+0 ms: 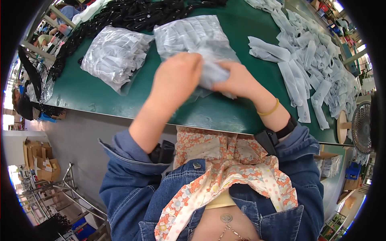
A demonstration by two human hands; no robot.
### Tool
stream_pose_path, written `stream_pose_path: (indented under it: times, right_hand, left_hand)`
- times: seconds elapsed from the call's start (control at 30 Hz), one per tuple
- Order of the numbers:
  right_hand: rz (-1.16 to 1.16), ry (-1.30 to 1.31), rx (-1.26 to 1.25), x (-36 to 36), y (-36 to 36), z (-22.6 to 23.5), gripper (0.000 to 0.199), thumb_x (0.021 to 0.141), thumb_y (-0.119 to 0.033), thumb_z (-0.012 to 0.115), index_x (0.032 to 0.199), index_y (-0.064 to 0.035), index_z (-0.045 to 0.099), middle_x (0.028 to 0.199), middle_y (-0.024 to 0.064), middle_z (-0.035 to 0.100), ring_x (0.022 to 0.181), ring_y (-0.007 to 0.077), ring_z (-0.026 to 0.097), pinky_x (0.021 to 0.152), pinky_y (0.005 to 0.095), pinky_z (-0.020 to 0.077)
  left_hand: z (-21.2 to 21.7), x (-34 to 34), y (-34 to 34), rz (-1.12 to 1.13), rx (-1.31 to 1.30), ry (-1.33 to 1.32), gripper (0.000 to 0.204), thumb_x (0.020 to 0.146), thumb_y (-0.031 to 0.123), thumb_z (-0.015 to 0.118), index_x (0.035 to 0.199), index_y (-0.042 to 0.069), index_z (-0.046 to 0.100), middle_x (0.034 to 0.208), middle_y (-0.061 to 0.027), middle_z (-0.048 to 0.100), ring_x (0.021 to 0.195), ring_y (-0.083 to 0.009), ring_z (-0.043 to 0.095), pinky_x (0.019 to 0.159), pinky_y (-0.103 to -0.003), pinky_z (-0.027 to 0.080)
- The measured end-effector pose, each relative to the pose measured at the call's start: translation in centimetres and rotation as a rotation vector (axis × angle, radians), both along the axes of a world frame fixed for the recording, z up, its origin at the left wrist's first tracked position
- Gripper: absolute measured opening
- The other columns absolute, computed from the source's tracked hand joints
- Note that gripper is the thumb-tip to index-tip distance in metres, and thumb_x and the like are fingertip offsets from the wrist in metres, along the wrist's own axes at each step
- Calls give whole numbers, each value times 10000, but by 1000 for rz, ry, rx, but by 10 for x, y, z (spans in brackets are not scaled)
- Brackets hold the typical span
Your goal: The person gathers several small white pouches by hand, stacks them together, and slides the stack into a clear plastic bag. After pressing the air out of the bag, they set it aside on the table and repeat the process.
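A clear plastic bag (193, 38) stuffed with pale grey-white folded pieces lies on the green desk (225, 112), its film wrinkled and glossy, its near end crumpled where both hands meet it. The left hand (177, 76) is curled over that near end from the left, fingers folded down onto the plastic so that they pinch a bunch of it; the right hand (237, 80) comes in from the right with its fingers closed on the same crumpled part, the two hands almost touching each other across the film. The rest of the bag stretches away from the hands toward the far side of the desk. Just left of this bag, lying apart from the hands, is a second filled bag (116, 56) of the same kind, slanted on the desk. Beyond both bags, along the far edge, runs a heap of black cords (132, 14). To the right of the held bag, well clear of the right hand, a wide scatter of loose flat white sleeves (309, 60) covers the desk. A yellow band (268, 111) circles the right wrist, with a black strap (277, 134) just behind it.
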State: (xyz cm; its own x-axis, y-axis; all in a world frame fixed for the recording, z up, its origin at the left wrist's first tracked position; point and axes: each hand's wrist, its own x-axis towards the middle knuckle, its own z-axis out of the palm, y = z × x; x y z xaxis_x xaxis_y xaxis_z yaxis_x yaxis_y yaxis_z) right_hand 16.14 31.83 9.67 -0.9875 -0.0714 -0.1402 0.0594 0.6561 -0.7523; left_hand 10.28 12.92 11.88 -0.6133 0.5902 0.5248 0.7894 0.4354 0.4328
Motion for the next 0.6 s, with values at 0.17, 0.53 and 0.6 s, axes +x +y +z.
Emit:
stream_pose_path:
  times: [0.17, 0.53, 0.6]
  right_hand:
    - [-318, 463, -101, -57, -25, -36, 552, 653, -301, 707, 1130, -33, 639, 1030, 230, 654, 946, 314, 639, 802, 372, 495]
    - [-433, 105, 425, -152, -86, 7, 817, 789, -563, 584, 1410, -70, 388, 1390, 238, 419, 1241, 426, 435, 1024, 487, 344]
    - [-341, 265, 421, -139, -83, -22, 790, 805, -561, 568, 1418, -100, 381, 1415, 232, 381, 1267, 441, 388, 1030, 516, 318]
  left_hand:
    - [-4, 20, 13, 23, 68, 152, 51, 811, 87, 567, 821, 37, 572, 714, -129, 585, 649, -329, 605, 604, -405, 503]
    - [-3, 36, -13, 197, 257, 210, 177, 778, 160, 653, 873, 39, 567, 777, -130, 592, 735, -315, 603, 718, -450, 445]
    - [-37, 38, -39, 363, 244, 208, 189, 759, 165, 675, 841, 40, 558, 741, -127, 583, 709, -323, 593, 735, -469, 424]
